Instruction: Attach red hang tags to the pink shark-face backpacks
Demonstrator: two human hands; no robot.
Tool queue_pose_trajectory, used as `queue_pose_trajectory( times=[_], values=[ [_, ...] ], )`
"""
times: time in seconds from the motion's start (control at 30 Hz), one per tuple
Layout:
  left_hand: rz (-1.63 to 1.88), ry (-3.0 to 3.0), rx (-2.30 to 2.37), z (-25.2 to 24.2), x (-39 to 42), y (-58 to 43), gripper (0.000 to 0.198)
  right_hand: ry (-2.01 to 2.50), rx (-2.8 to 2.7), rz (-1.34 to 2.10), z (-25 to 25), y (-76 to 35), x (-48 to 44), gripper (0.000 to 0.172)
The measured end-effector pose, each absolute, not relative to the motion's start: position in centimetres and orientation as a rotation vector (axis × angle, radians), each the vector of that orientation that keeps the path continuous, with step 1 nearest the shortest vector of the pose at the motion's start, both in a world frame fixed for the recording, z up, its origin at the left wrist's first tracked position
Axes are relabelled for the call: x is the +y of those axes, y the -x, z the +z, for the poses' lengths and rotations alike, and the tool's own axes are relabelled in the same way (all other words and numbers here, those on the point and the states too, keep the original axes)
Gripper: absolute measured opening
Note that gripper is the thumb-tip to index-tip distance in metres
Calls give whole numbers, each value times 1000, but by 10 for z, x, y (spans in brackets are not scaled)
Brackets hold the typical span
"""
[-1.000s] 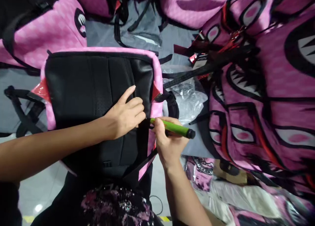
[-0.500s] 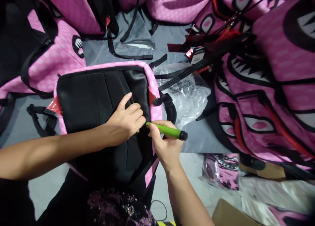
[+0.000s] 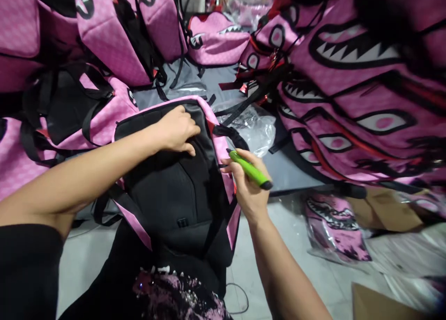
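A backpack (image 3: 163,185) lies with its black padded back panel facing up and pink checkered edging around it. My left hand (image 3: 179,129) rests on the upper part of that panel, fingers loosely bent and thumb apart, with nothing seen in it. In my right hand (image 3: 251,180) is a green marker (image 3: 249,168) with a dark tip, pinched between thumb and fingers. Its tip points up and left, over the bag's pink right edge; whether it touches the fabric I cannot tell. A black strap (image 3: 232,134) loops out just above the marker.
Pink backpacks with shark-mouth prints (image 3: 348,120) are piled on the right. More pink bags (image 3: 111,41) stand at the back left. Clear plastic (image 3: 256,127) lies on the grey table. On the floor are a bagged pink item (image 3: 336,227) and a cardboard box (image 3: 379,303).
My left hand has moved up the panel. My right hand has drawn the marker away from the panel's seam to the right edge, showing its tip. The view has shifted, revealing more background.
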State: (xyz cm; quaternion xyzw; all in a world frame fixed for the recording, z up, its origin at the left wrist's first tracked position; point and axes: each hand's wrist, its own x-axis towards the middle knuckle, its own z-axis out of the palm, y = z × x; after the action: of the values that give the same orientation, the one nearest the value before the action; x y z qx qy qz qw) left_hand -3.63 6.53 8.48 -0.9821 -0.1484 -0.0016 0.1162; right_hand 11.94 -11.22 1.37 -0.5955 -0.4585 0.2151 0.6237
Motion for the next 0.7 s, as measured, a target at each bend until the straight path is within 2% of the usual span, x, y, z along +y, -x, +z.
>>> queue_pose_trajectory(
  times=[0.17, 0.27, 0.37, 0.5, 0.7],
  values=[
    [-109, 2895, -697, 141, -11, 88, 43, 1231, -1321, 410, 39, -105, -128, 30],
    [-169, 2866, -976, 154, -52, 121, 47, 1123, -1543, 425, 56, -100, -126, 32],
    [-175, 2909, -1082, 131, -66, 142, 44, 1050, -1776, 400, 54, -93, -116, 30],
    [-67, 2998, -962, 91, -57, 149, 22, 1037, -1915, 272, 28, -77, -102, 25],
    [73, 3098, -755, 88, -41, 141, 20, 1123, -1557, 210, 0, -67, -111, 33]
  ],
)
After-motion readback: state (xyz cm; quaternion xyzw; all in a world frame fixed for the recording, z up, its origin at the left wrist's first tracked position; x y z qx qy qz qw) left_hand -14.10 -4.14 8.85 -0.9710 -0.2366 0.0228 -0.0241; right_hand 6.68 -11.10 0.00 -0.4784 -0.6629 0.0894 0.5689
